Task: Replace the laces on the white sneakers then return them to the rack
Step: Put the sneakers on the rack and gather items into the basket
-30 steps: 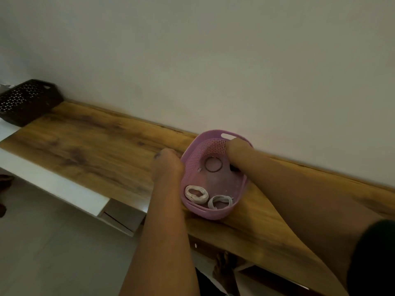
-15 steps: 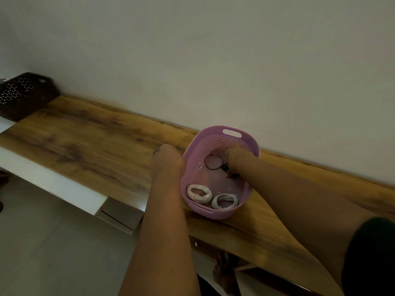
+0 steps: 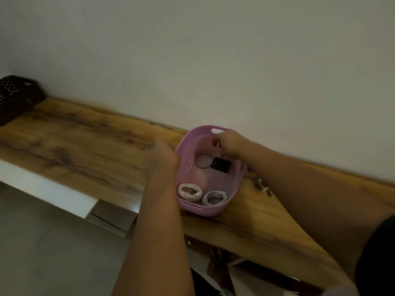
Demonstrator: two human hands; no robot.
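1. The pink basket point(image 3: 235, 184) sits on the wooden bench point(image 3: 85, 146) close to the wall, where it sat 0.5 s ago.
2. The right hand point(image 3: 229, 144) has come up out of the basket: 0.5 s ago it was down on the basket floor beside the dark ring; now it is at the far rim, by the handle slot. Its fingers are curled, but blur hides whether they pinch anything, so I cannot tell if it is grasping.
3. With that hand lifted, a small black square object point(image 3: 221, 165) shows on the basket floor, touching the dark ring point(image 3: 203, 160); 0.5 s ago the hand covered that spot.
4. The left hand point(image 3: 161, 155) stays against the basket's left rim, as before. Only its back shows, so whether its fingers clasp the rim cannot be told.
5. The 2 coiled white laces, the left coil point(image 3: 189, 192) and the right coil point(image 3: 214, 197), lie side by side at the near end of the basket, unmoved since the earlier frames and untouched by either hand.
6. A tiny white piece point(image 3: 190, 167) lies on the basket floor left of the ring.
7. A dark perforated basket point(image 3: 17, 97) stands at the far left end of the bench.
8. The sneakers are not in view.
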